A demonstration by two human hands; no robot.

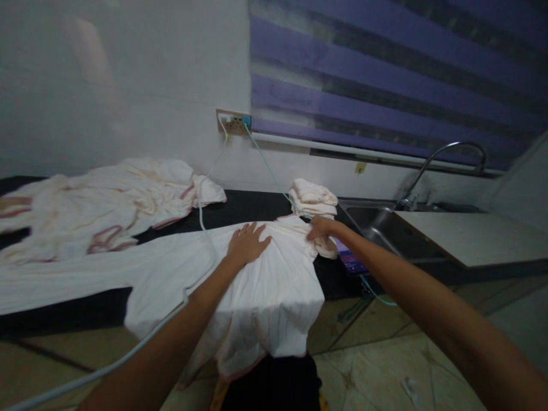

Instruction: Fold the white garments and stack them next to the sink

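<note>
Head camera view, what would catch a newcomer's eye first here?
First, the two bare arms reaching to the white cloth spread over the dark counter and hanging off its front edge: the left hand lies flat on it, the right hand pinches its bunched far corner. Next, the purple striped blind at upper right, above the sink. A folded stack of cloths sits just beyond the right hand.
</note>
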